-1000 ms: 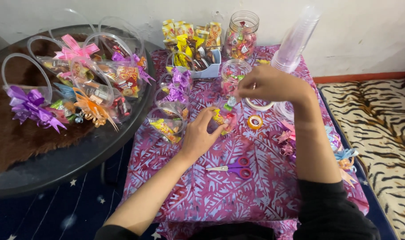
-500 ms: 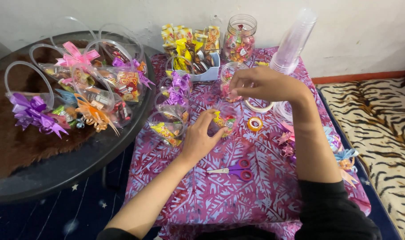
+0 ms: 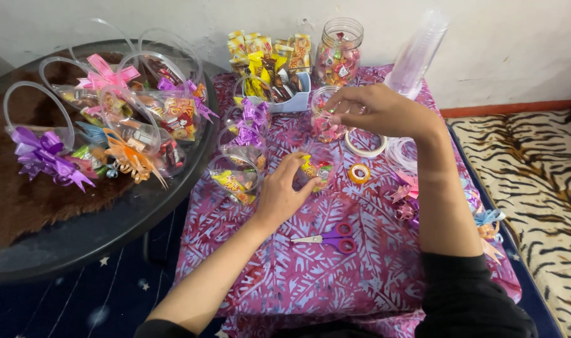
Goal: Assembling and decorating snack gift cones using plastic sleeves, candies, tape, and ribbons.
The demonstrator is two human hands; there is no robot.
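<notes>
My left hand [image 3: 284, 193] grips a clear plastic cup [image 3: 317, 168] with yellow and green snack packets inside, standing on the purple patterned cloth [image 3: 310, 275]. My right hand [image 3: 379, 111] hovers farther back, its fingertips pinched together at the rim of a small clear cup of pink candies [image 3: 325, 125]. Whether a candy is between the fingers is hidden. More filled cups with purple bows [image 3: 248, 134] stand just left of my left hand.
Purple scissors [image 3: 333, 238], an orange tape roll [image 3: 359, 173] and a white tape ring [image 3: 365, 144] lie near the hands. Behind are a candy jar [image 3: 339, 50], stacked clear cups [image 3: 417, 53] and a snack tray [image 3: 270, 66]. A round black table [image 3: 79, 244] holds ribboned gift cups; loose bows [image 3: 407, 191] lie right.
My right hand has drifted slightly left toward the candy cup. My left hand stays on the clear cup.
</notes>
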